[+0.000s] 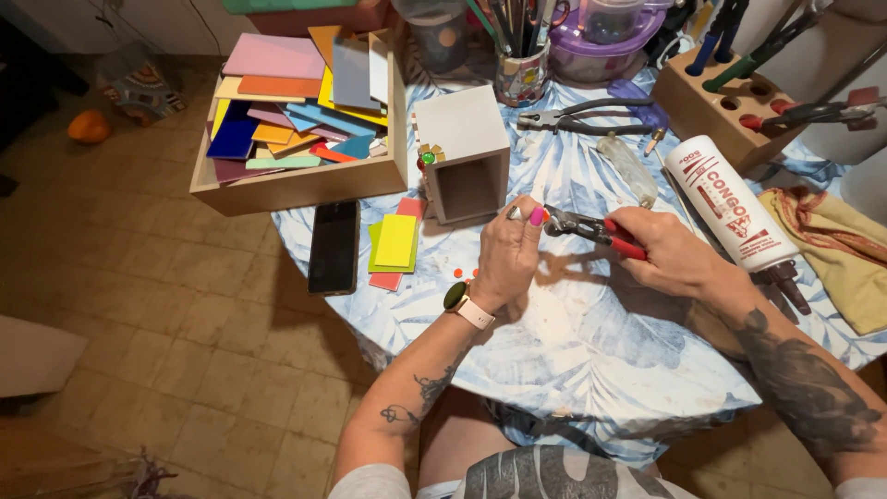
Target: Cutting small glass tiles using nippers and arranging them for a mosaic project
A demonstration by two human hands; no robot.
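Right hand (670, 251) clamped on red-handled metal nippers (591, 227), left hand (508, 254) pinching small tile piece (547, 215)

The nippers (591, 228) have dull grey metal jaws and glossy red, plastic-looking grips. The small open box (465, 152) and the tray (305, 185) are matt pale wood. The coloured tiles (277, 88) look smooth, perhaps glazed. The tablecloth (573, 342) is printed cloth, the phone (334, 246) glossy black.
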